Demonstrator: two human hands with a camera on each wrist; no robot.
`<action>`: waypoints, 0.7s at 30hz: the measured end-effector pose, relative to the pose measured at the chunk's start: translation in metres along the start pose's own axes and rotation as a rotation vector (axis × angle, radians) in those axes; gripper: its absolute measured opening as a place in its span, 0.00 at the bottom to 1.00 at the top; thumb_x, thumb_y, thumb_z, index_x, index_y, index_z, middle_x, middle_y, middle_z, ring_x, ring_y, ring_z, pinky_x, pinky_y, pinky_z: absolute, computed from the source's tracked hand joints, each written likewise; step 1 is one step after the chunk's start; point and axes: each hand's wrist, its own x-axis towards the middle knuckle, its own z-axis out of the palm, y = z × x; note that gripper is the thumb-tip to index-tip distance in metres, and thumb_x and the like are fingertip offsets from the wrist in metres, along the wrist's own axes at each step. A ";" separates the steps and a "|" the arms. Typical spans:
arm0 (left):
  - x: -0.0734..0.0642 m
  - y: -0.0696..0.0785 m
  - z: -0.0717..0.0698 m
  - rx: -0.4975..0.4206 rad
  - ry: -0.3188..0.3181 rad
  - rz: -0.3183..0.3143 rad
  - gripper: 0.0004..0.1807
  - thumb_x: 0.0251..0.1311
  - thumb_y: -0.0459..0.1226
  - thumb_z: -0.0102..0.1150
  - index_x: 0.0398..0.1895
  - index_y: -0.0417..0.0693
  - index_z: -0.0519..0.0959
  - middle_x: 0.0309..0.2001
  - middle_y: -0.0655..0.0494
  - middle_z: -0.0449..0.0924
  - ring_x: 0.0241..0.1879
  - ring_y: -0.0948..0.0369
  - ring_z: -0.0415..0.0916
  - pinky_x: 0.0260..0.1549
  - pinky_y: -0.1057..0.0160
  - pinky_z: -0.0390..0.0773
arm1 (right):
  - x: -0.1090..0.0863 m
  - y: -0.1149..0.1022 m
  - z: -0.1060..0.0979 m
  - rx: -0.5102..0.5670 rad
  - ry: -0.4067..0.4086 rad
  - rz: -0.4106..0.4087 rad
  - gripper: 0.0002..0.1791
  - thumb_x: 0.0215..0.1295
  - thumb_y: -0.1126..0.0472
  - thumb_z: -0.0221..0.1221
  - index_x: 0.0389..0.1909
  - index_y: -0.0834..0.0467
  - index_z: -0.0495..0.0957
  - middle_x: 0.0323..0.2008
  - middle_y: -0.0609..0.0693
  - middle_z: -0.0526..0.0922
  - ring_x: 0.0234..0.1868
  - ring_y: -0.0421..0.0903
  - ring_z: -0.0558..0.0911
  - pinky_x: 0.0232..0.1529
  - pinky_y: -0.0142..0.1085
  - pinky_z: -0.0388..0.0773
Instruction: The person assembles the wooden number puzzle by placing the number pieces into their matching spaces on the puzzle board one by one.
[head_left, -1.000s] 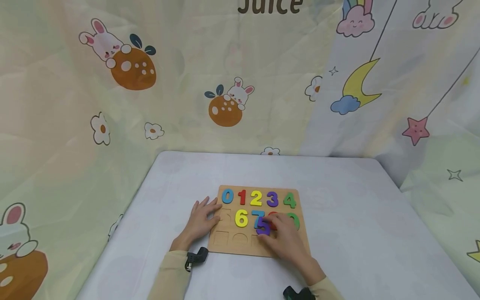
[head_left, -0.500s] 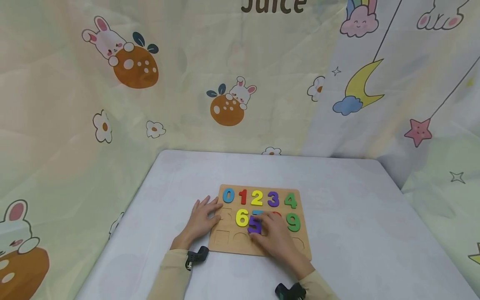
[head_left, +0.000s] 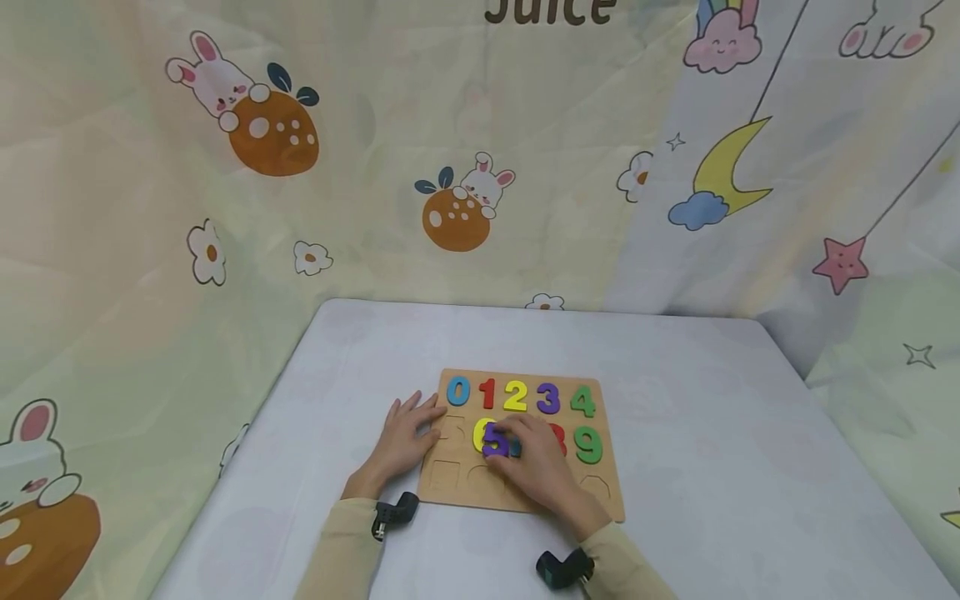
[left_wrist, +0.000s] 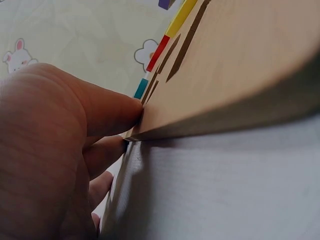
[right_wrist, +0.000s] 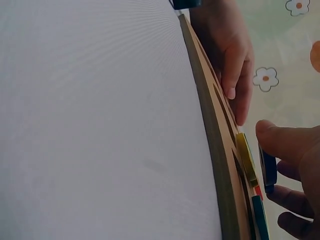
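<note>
A wooden number board [head_left: 463,457] lies on the white table. My right hand [head_left: 540,471] pinches a purple number 5 [head_left: 495,440] above the board, over the yellow 6 [head_left: 477,436]. The right wrist view shows the held 5 [right_wrist: 270,167] edge-on between thumb and fingers, raised off the board. My left hand [head_left: 397,442] rests at the board's left edge, fingers extended, the thumb [left_wrist: 117,110] touching the wood. Left of the 6 is a vacant recess. The 7 is mostly covered by the right hand, the red 8 [head_left: 559,437] partly.
The top row carries a blue 0 [head_left: 458,391], red 1 [head_left: 487,393], yellow 2 [head_left: 515,396], purple 3 [head_left: 548,398] and green 4 [head_left: 582,402]. A green 9 [head_left: 588,445] sits at the right. Shaped recesses line the front row. A printed cloth [head_left: 360,167] hangs behind the table.
My right hand has carried the purple 5 leftward, from over the 7 and 8 to over the 6. The 9 has come into full view. My left hand has stayed at the board's edge.
</note>
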 end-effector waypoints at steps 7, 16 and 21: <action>0.000 0.001 -0.002 0.001 -0.011 0.005 0.21 0.62 0.35 0.61 0.59 0.47 0.79 0.70 0.50 0.67 0.74 0.46 0.50 0.74 0.42 0.36 | 0.013 -0.004 0.008 -0.045 -0.034 -0.033 0.28 0.51 0.45 0.72 0.53 0.49 0.80 0.55 0.46 0.79 0.60 0.49 0.73 0.61 0.47 0.74; 0.000 0.001 -0.001 0.002 -0.021 0.004 0.20 0.63 0.36 0.60 0.59 0.48 0.79 0.70 0.51 0.66 0.74 0.47 0.50 0.74 0.42 0.36 | 0.023 -0.008 0.018 -0.076 -0.039 -0.080 0.28 0.52 0.45 0.72 0.53 0.51 0.80 0.55 0.49 0.79 0.57 0.50 0.75 0.60 0.48 0.74; -0.001 0.000 -0.002 0.006 -0.018 0.009 0.20 0.63 0.36 0.60 0.59 0.48 0.79 0.70 0.52 0.67 0.74 0.47 0.50 0.74 0.42 0.36 | 0.026 -0.010 0.023 -0.044 -0.047 -0.094 0.27 0.53 0.46 0.71 0.54 0.50 0.80 0.55 0.47 0.78 0.57 0.49 0.75 0.61 0.49 0.72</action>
